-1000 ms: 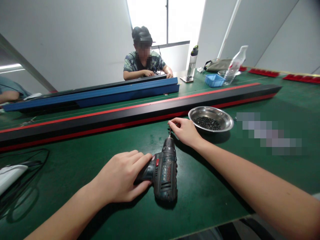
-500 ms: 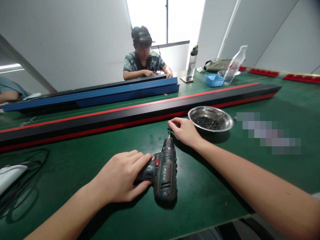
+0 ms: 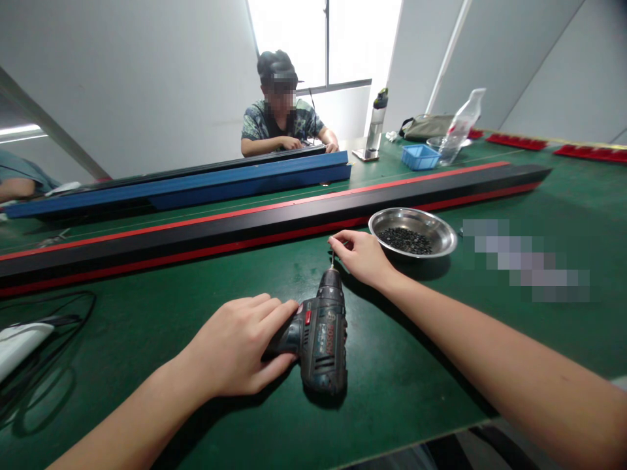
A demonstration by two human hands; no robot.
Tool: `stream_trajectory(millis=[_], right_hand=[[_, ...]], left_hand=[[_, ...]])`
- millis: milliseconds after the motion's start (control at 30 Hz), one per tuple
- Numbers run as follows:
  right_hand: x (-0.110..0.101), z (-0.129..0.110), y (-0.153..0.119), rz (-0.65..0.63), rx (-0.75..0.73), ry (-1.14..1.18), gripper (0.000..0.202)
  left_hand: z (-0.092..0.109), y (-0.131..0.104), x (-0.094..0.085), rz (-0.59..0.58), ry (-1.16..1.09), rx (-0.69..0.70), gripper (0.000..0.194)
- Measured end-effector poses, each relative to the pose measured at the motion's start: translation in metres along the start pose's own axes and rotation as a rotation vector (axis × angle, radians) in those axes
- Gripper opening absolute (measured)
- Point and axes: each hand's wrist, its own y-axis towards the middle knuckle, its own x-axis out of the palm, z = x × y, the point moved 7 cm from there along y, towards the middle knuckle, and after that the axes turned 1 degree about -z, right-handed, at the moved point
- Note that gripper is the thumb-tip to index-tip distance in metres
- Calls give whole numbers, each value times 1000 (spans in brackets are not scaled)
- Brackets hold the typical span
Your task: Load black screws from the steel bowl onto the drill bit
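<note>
My left hand [image 3: 247,346] is wrapped round the handle of a dark Bosch power drill [image 3: 324,346], which lies on the green table [image 3: 392,391] with its chuck pointing away from me. A thin metal bit [image 3: 333,260] sticks out of the chuck. At the bit's far tip, the thumb and fingers of my right hand [image 3: 360,254] are pinched together; whatever small piece they hold is too small to make out. Just beyond my right hand stands a round metal bowl [image 3: 443,243] with many small dark screws [image 3: 405,240] in it.
A long black and red profile [image 3: 255,222] crosses the table behind the bowl. Farther back are blue profiles [image 3: 245,186], a blue basket [image 3: 420,158], bottles [image 3: 376,124] and a seated person [image 3: 281,124]. Black cables [image 3: 53,365] lie at the left.
</note>
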Motion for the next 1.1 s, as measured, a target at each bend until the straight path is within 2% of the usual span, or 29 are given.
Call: stream_trajectory(millis=[1100], right_hand=[[0,0,0,12,2,5,21]], left_hand=[[-1,0,0,2,-3,4,50]])
